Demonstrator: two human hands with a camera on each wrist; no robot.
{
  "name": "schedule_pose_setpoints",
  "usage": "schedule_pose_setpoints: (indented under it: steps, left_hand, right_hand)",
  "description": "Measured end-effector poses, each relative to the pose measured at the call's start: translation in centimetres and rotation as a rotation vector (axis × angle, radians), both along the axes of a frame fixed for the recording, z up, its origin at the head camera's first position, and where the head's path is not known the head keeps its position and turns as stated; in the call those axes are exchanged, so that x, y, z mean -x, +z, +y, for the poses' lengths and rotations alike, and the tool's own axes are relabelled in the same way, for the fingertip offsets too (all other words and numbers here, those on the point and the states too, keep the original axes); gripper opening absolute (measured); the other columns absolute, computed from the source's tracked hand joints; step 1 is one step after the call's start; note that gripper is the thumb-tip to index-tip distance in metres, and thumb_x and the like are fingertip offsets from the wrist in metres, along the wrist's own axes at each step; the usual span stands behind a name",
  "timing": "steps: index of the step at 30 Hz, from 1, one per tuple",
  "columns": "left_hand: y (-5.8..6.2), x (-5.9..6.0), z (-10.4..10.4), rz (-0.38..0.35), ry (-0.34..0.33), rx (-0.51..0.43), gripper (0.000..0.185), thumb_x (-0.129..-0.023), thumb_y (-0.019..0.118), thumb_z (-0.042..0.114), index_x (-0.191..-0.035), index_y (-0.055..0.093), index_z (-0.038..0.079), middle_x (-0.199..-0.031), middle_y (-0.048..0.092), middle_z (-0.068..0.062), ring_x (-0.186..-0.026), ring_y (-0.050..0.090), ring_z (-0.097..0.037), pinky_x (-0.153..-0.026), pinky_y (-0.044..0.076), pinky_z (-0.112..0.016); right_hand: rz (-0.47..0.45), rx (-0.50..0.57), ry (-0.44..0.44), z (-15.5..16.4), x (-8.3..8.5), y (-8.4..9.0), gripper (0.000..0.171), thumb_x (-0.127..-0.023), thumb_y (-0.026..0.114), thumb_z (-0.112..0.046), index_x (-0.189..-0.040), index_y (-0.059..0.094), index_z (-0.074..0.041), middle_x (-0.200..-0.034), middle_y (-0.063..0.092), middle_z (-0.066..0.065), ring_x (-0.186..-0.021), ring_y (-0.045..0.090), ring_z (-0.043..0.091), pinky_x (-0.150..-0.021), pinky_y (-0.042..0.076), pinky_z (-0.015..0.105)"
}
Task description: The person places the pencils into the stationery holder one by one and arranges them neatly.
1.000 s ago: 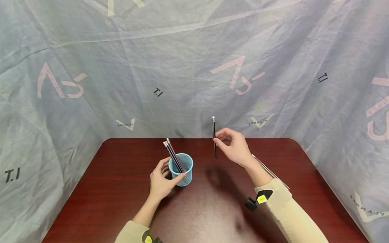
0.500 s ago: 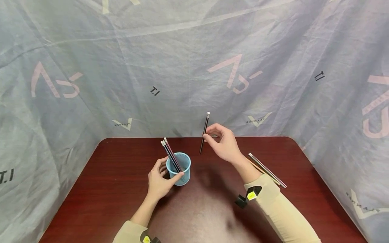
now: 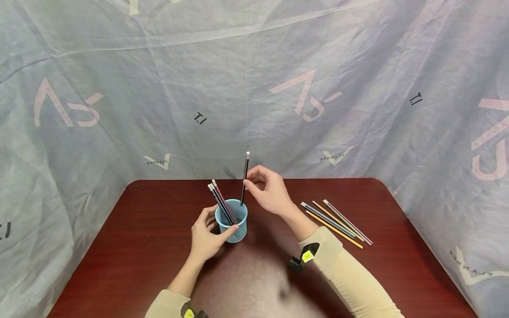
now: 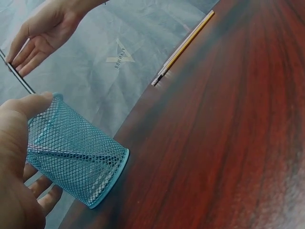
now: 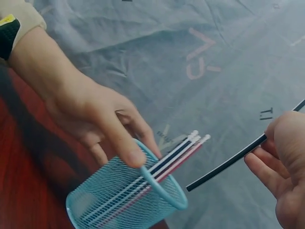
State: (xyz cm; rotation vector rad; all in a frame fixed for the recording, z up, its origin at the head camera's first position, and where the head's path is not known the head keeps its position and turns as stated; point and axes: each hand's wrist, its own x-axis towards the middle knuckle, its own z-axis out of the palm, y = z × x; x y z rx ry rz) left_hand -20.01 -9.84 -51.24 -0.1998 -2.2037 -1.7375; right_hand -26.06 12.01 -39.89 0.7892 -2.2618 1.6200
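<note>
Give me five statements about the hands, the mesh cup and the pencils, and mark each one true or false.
1. The left hand grips the blue mesh cup. True.
2. The right hand is empty. False: it pinches a black pencil.
3. The black pencil's lower tip is at the cup's mouth. True.
4. The cup is empty. False: several pencils lean inside it.
5. The loose pencils lie on the table to the left of the cup. False: they lie to its right.
</note>
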Motion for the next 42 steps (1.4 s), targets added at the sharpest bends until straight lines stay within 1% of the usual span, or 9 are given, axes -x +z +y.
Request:
schedule_pose_setpoints:
  steps: [3,6,8,10,15,25,31,37,42]
  left_hand:
    - [0.0,0.0,0.0,0.001,-0.002,-0.002,0.073,-0.073,0.1,0.017,-0.137,0.065,0.01,-0.131,0.073,-0.011,-0.118,0.073,-0.029,-0.098,0.06,-0.024]
    - [-0.1,0.0,-0.1,-0.003,-0.003,0.002,0.073,-0.074,0.1,0.017,-0.137,0.065,0.01,-0.132,0.073,-0.011,-0.119,0.073,-0.028,-0.099,0.061,-0.028]
    - [-0.1,0.0,-0.1,-0.008,0.0,0.008,0.073,-0.074,0.1,0.018,-0.137,0.064,0.011,-0.132,0.072,-0.011,-0.119,0.073,-0.028,-0.1,0.062,-0.035]
    - [-0.1,0.0,-0.1,-0.007,-0.001,0.01,0.073,-0.075,0.1,0.018,-0.138,0.064,0.01,-0.132,0.072,-0.011,-0.119,0.073,-0.029,-0.101,0.062,-0.037]
    - [0.1,-0.1,-0.1,0.007,-0.009,0.005,0.072,-0.076,0.099,0.017,-0.138,0.064,0.009,-0.131,0.073,-0.012,-0.119,0.073,-0.03,-0.1,0.062,-0.036]
    - [0.1,-0.2,-0.1,0.014,-0.018,-0.002,0.072,-0.076,0.098,0.016,-0.139,0.063,0.009,-0.131,0.073,-0.014,-0.12,0.073,-0.03,-0.099,0.063,-0.035]
    - [0.2,-0.2,-0.1,0.005,-0.014,0.007,0.073,-0.076,0.099,0.017,-0.139,0.063,0.009,-0.129,0.074,-0.014,-0.119,0.073,-0.029,-0.099,0.062,-0.032]
    - [0.2,-0.2,-0.1,0.007,-0.017,0.008,0.072,-0.077,0.098,0.017,-0.139,0.063,0.01,-0.129,0.074,-0.013,-0.119,0.073,-0.029,-0.098,0.062,-0.029]
    - [0.1,-0.2,-0.1,0.004,-0.013,0.003,0.072,-0.076,0.099,0.016,-0.138,0.063,0.01,-0.128,0.074,-0.012,-0.119,0.074,-0.029,-0.098,0.061,-0.027]
  right_hand:
    - [0.011,-0.044,-0.005,-0.6,0.0,-0.6,0.009,-0.1,0.073,-0.008,-0.108,0.069,-0.006,-0.097,0.077,0.009,-0.089,0.076,0.018,-0.079,0.065,0.028]
    - [0.018,-0.09,-0.01,-1.2,0.0,-1.1,0.009,-0.101,0.073,-0.009,-0.108,0.068,-0.007,-0.099,0.077,0.008,-0.092,0.076,0.018,-0.081,0.065,0.03]
    - [0.021,-0.123,-0.016,-1.7,0.1,-1.5,0.009,-0.101,0.073,-0.01,-0.108,0.068,-0.007,-0.099,0.077,0.007,-0.093,0.076,0.018,-0.081,0.066,0.03]
    - [0.026,-0.159,-0.025,-2.1,0.1,-1.9,0.008,-0.101,0.073,-0.011,-0.108,0.068,-0.009,-0.099,0.077,0.005,-0.094,0.076,0.017,-0.081,0.065,0.029]
    - [0.07,-0.255,-0.053,-3.2,0.1,-2.9,0.008,-0.101,0.073,-0.011,-0.106,0.068,-0.009,-0.098,0.075,0.003,-0.092,0.075,0.015,-0.08,0.064,0.023]
    - [0.149,-0.442,-0.119,-4.6,-0.2,-3.4,0.006,-0.099,0.075,-0.012,-0.102,0.073,-0.007,-0.093,0.078,0.003,-0.084,0.076,0.015,-0.077,0.064,0.026]
    - [0.122,-0.5,-0.139,-4.9,-0.2,-3.7,0.005,-0.099,0.075,-0.013,-0.101,0.074,-0.008,-0.092,0.08,0.004,-0.082,0.076,0.015,-0.072,0.063,0.025]
    - [0.119,-0.541,-0.16,-5.3,-0.4,-3.7,0.006,-0.098,0.076,-0.012,-0.099,0.077,-0.006,-0.091,0.081,0.006,-0.078,0.077,0.015,-0.066,0.062,0.022]
    - [0.091,-0.597,-0.182,-5.7,-0.4,-3.7,0.008,-0.099,0.076,-0.015,-0.101,0.078,-0.007,-0.093,0.082,0.006,-0.079,0.077,0.014,-0.066,0.062,0.021]
